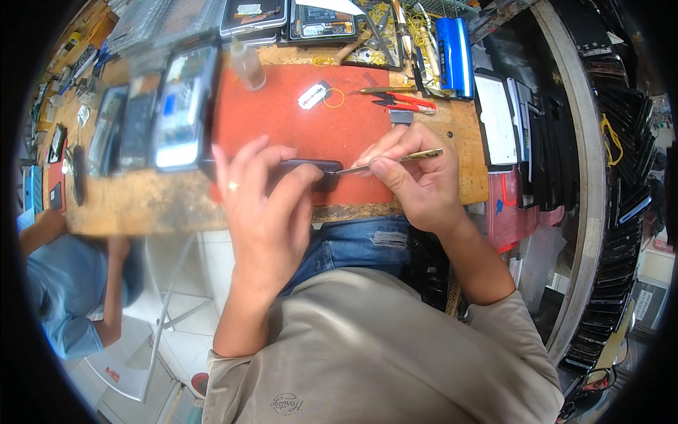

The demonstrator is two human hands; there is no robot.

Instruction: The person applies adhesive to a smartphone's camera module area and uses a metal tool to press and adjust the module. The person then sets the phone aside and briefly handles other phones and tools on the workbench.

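My left hand point(263, 201), fingers curled, grips a dark phone point(325, 167) held edge-on above the red mat point(275, 102). My right hand point(417, 180) pinches a thin metal pry tool point(432, 154), its tip at the phone's right end. Beyond them on the mat lie a razor blade point(311, 95), a yellow ring point(334, 98), red-handled snips point(417, 104) and a squeeze bottle point(247, 65).
Phones point(180, 106) lie left of the mat. Cluttered tools and a blue roll point(454, 56) are along the back. Stacked dark devices point(533, 148) line the right. A co-worker in blue point(63, 283) sits at the left beside a wooden bench point(141, 201).
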